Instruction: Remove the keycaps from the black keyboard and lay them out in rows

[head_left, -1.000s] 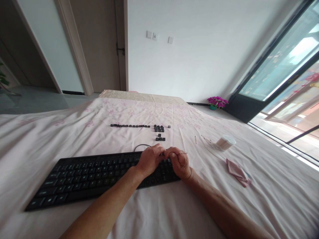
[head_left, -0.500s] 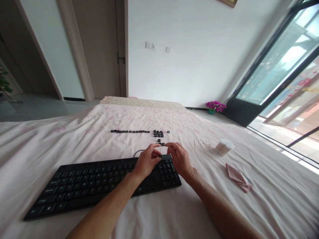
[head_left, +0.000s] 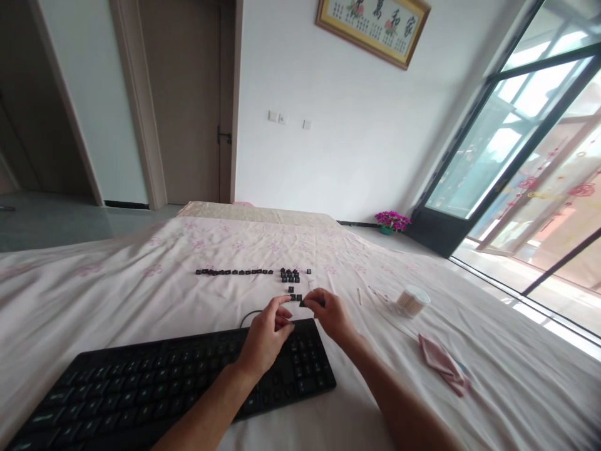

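A black keyboard (head_left: 141,388) lies on the pink sheet (head_left: 141,300) in front of me. My left hand (head_left: 265,338) hovers over its far right end, fingers curled loosely, nothing visible in them. My right hand (head_left: 328,313) reaches just past the keyboard's far edge and pinches a small black keycap (head_left: 307,303), next to a few loose keycaps (head_left: 295,294) on the sheet. Farther off, a row of removed keycaps (head_left: 235,272) and a small block of keycaps (head_left: 290,275) are laid out. The keyboard's cable (head_left: 248,315) loops behind my left hand.
To the right stand a round tub of cotton swabs (head_left: 412,300), with loose swabs (head_left: 375,293) beside it and a folded pink cloth (head_left: 444,364) nearer me. A door (head_left: 188,100), a framed picture (head_left: 373,28), potted flowers (head_left: 392,220) and large windows (head_left: 530,163) lie beyond the bed.
Both hands have lifted from the keyboard's right end. My right hand has moved away past its far edge with a keycap pinched. The view has tilted upward.
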Available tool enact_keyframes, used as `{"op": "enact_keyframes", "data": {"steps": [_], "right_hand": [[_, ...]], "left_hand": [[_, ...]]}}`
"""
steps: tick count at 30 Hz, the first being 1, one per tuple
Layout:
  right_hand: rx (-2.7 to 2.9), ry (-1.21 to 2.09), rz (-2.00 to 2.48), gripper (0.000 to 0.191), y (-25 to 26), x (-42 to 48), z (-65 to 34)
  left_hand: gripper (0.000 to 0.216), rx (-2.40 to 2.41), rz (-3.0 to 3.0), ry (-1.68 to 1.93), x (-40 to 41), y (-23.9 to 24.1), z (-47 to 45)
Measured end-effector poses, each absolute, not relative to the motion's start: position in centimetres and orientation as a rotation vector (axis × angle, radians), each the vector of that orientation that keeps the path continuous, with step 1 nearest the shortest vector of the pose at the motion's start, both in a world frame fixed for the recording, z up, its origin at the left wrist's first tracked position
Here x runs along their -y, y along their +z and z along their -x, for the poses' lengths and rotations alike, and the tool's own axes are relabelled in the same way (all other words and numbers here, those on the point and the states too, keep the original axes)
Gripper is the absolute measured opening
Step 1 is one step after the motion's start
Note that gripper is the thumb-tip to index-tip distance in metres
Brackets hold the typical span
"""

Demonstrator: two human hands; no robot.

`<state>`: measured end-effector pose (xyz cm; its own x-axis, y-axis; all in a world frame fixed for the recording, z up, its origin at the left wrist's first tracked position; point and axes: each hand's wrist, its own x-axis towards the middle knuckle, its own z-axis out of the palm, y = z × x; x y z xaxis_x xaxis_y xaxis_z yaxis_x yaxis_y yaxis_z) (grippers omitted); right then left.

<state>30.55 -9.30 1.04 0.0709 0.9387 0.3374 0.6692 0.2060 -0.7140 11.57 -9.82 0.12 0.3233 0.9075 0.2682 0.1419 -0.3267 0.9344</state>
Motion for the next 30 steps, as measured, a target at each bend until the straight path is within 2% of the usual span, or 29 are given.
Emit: {"op": "enact_keyframes", "data": {"steps": [4,12,30], "right_hand": [[1.593,0.273,1.799,0.019,0.6,4.3,-35.0],[1.519,0.189,1.988,0.016,-1.2,-2.1,-39.1],[1.506,0.166,1.989,0.019,-1.1,-3.9,-38.7]], "left_hand": [[0.038,-0.968,-1.801,1.025,10.0,0.3,-11.6],[0.035,-0.928,-1.879,0.982,9.9,0.2,-11.6],[0.025,-0.935,-1.999,0.938,10.0,0.6,-11.4]]}}
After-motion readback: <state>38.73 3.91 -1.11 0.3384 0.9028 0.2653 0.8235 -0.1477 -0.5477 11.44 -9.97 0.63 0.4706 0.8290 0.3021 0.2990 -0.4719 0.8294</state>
